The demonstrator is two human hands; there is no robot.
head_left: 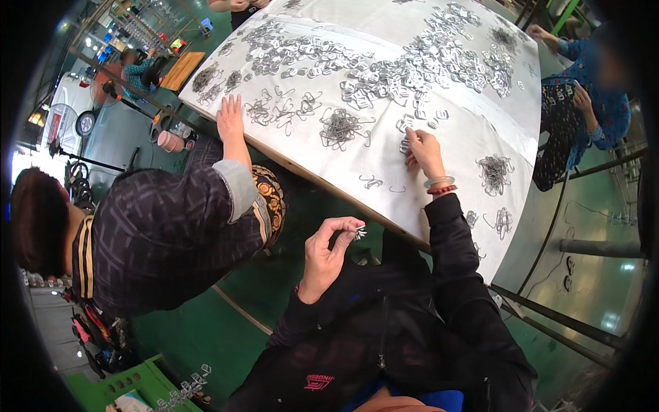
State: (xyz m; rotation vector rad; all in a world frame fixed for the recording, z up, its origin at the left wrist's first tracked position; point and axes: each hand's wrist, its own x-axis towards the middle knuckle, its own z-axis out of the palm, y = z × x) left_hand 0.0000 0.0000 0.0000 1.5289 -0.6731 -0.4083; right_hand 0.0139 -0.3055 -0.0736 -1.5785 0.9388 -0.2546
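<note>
My left hand [324, 257] is held in front of my jacket, just off the table's near edge. Thumb and forefinger pinch a small bunch of shiny metal pieces [360, 233], too small to tell in detail. Over the white-covered table, my right hand [427, 154] has its fingers closed at a small silver metal buckle [404, 145]; the fingertips partly hide it. More loose buckles [437, 119] lie just beyond those fingers. A tangled pile of bent wire hooks [341, 129] is to the left of my right hand, and another hook pile [495, 173] is to its right.
A large heap of silver buckles [412, 65] spreads across the table [405, 199]. On my left, a person in a dark patterned shirt [171, 226] rests a hand [231, 118] at the table edge. Another person in blue [596, 89] is at the right side. A pink cup [171, 141] stands beyond the left edge.
</note>
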